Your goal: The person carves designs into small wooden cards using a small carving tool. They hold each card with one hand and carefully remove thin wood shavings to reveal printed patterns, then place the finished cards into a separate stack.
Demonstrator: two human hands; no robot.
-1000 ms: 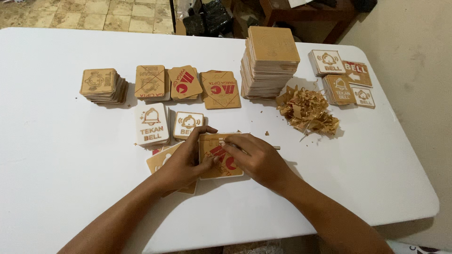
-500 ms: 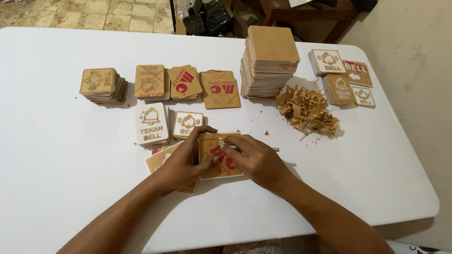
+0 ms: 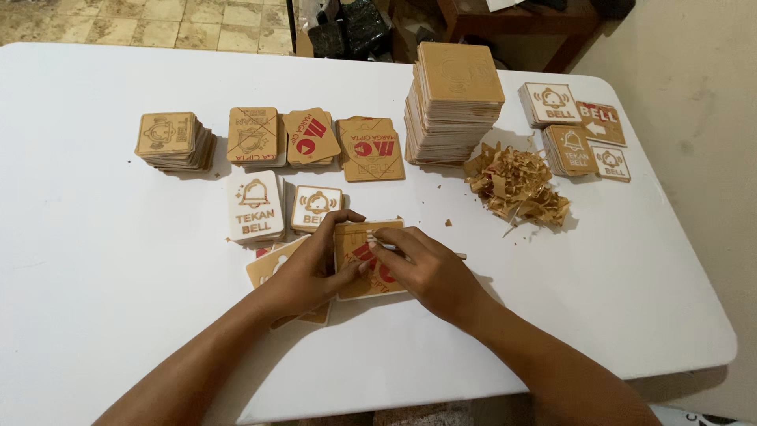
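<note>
Left hand [image 3: 311, 272] steadies a wooden plaque [image 3: 364, 260] on the white bench [image 3: 102, 260]; right hand [image 3: 426, 272] apparently pinches a thin tool [image 3: 456, 255]. Shavings [image 3: 516, 185] lie at two o'clock.

Both hands' fingers [image 3: 371, 237] hide much of the red-marked plaque [image 3: 356, 237]; its tool's tip is unseen.

I see both bare forearms reaching in from the bottom edge and converging. My left hand [image 3: 311, 272] lies palm down, fingers curled, thumb stretched rightward. My right hand [image 3: 426, 268] is beside it, fingertips pinched together, wrist slightly bent
</note>
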